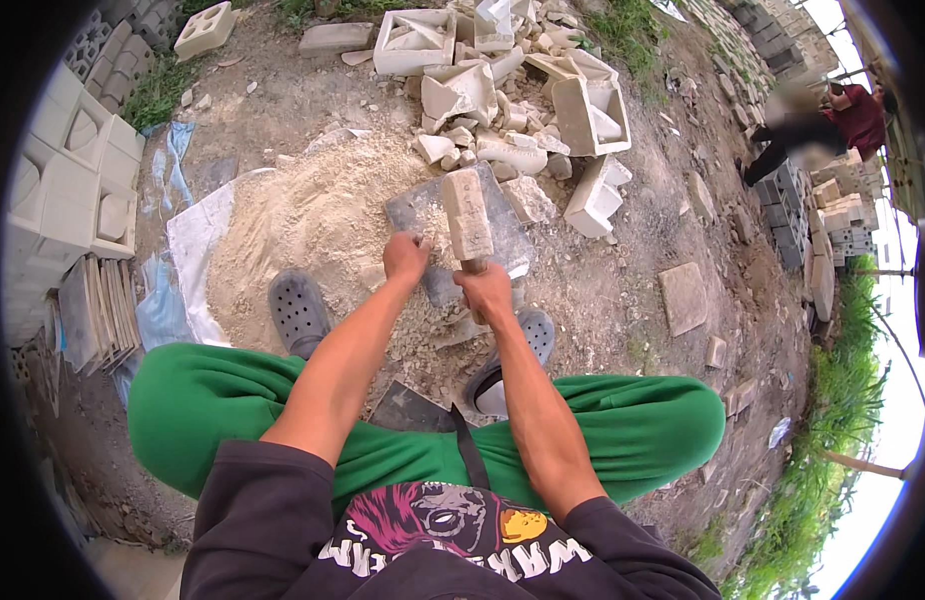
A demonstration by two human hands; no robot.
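Note:
My right hand (486, 290) is wrapped round the short handle of a dusty mallet (468, 212), whose thick, pale, block-like head points away from me. The mallet's head is over a dark grey slab (408, 212) lying on the ground between my feet. Closed at the slab's near left edge is my left hand (407, 257); whatever its fingers may hold is hidden. Pale crumbs lie on the slab around the mallet. To the left spreads a heap of crushed pale powder (273, 232), partly on a white sheet (196, 238).
Broken pale blocks (461, 93) and chunks are piled beyond the slab. Moulded blocks (113, 210) stack up at left, above leaning thin boards (108, 310). A flat stone (684, 298) lies at right. Another person (833, 125) bends near grey blocks (783, 205) at far right.

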